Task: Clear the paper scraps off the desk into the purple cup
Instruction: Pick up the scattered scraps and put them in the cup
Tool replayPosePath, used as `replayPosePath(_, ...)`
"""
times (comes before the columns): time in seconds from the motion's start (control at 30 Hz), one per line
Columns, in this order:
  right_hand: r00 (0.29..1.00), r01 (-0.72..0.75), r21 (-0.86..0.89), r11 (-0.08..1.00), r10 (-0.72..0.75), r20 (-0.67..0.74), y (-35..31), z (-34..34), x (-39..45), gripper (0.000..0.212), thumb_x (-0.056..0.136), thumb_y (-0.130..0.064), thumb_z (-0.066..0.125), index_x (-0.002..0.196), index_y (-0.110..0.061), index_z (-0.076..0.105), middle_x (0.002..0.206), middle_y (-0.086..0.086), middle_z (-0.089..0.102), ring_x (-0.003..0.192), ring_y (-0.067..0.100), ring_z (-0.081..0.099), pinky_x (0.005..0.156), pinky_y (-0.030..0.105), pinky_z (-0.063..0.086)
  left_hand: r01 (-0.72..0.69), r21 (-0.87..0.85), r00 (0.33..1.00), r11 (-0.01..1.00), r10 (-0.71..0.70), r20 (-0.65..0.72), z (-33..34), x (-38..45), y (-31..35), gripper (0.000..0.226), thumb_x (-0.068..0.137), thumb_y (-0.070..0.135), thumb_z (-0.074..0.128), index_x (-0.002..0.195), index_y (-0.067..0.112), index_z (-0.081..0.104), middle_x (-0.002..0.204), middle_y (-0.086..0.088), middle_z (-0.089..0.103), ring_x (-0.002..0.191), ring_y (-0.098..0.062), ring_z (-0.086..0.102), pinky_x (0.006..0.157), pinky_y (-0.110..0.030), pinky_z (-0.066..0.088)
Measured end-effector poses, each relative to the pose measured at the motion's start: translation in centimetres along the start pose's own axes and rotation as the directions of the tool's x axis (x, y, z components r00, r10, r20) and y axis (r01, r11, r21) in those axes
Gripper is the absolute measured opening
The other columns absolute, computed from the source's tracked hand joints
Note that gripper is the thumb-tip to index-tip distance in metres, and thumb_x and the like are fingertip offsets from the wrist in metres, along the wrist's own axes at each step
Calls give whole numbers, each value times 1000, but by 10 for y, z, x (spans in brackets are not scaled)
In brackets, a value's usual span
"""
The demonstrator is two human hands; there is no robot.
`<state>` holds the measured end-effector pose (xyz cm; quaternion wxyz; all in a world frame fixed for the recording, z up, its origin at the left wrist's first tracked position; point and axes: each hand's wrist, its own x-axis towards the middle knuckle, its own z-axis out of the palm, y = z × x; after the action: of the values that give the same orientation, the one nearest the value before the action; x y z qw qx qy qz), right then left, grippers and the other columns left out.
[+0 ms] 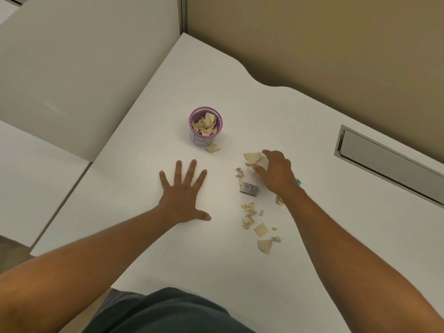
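The purple cup (205, 127) stands upright on the white desk (149, 131), holding several beige paper scraps. One scrap (212, 148) lies against its base. My left hand (184, 191) lies flat on the desk with fingers spread, holding nothing. My right hand (276, 173) is curled over a large scrap (252, 157), fingertips at its edge; whether it grips the scrap is unclear. Small scraps (239, 173) lie just left of that hand. More scraps (255, 224) are scattered nearer to me, beside my right forearm.
A small grey box (249, 188) sits between the scrap groups, close to my right wrist. A grey recessed cable slot (384, 162) runs along the desk's right side. Partition walls enclose the desk at the back and left. A blue-yellow bit (298, 181) peeks from behind my wrist.
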<state>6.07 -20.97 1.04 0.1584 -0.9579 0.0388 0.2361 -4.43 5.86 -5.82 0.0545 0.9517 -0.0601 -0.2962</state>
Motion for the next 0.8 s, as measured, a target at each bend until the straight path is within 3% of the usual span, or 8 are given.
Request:
replayPosePath(0.1, 998, -39, 7, 999, 39, 52, 2, 25, 4, 81, 96, -64, 48, 160, -22, 20, 165, 15, 14, 151, 43, 15, 123, 50, 21, -30, -29, 995, 999, 32, 93, -4, 5, -5, 165, 36, 112, 46, 152, 33, -42, 161, -7, -53, 149, -49, -44, 111, -86, -13)
replayPosePath(0.17, 999, 42, 11, 999, -42, 24, -9, 37, 5, 85, 94, -67, 49, 161, -23, 18, 167, 15, 11, 154, 42, 8, 126, 52, 16, -45, -34, 985, 998, 50, 166, -9, 7, -6, 175, 28, 111, 53, 144, 31, -50, 155, -10, -60, 142, -51, -51, 107, -88, -16)
replayPosePath(0.3, 970, 241, -152, 959, -245, -8, -33, 53, 1, 88, 90, -67, 55, 158, -21, 24, 166, 10, 21, 151, 37, 21, 121, 51, 29, -11, -24, 964, 1000, 17, 265, -15, 11, -2, 186, 26, 101, 73, 136, 27, -58, 145, -15, -67, 132, -54, -59, 102, -91, -17)
replayPosePath(0.43, 929, 352, -287, 891, -369, -7, -31, 58, -5, 48, 98, -37, 57, 143, -27, 47, 160, 3, 34, 139, 33, 37, 95, 42, 53, 17, -32, 958, 999, -7, 288, -18, 12, 1, 186, 27, 99, 75, 126, 26, -64, 142, -17, -69, 128, -55, -61, 98, -90, -22)
replayPosePath(0.5, 926, 350, -300, 887, -376, -32, -25, 61, -10, 35, 100, -24, 54, 135, -26, 54, 155, 2, 39, 133, 29, 41, 82, 37, 53, 16, -39, 956, 999, -3, 292, -18, 11, 1, 186, 27, 100, 75, 125, 27, -65, 141, -16, -70, 127, -54, -62, 97, -90, -23)
replayPosePath(0.67, 918, 370, -224, 902, -392, -65, -13, 72, -12, 22, 94, -7, 55, 109, -12, 69, 113, 3, 57, 111, 28, 55, 79, 26, 42, 15, -18, 949, 1000, -8, 316, -23, 9, 2, 187, 26, 98, 76, 126, 27, -65, 139, -15, -72, 125, -53, -65, 93, -88, -27)
replayPosePath(0.73, 907, 394, -212, 895, -415, -67, -17, 73, -10, 19, 91, -4, 62, 104, -8, 75, 110, 4, 63, 108, 26, 60, 82, 30, 50, 17, -4, 945, 1000, -15, 328, -26, 8, 3, 186, 28, 98, 77, 127, 27, -63, 138, -16, -72, 125, -54, -64, 94, -89, -27)
replayPosePath(0.8, 924, 359, -80, 930, -366, -112, -30, 70, -12, 22, 89, -1, 65, 105, -9, 78, 114, 5, 69, 109, 22, 63, 90, 23, 46, 26, 7, 941, 1000, -27, 338, -28, 8, 4, 186, 29, 97, 78, 129, 26, -62, 138, -16, -72, 127, -55, -63, 95, -89, -25)
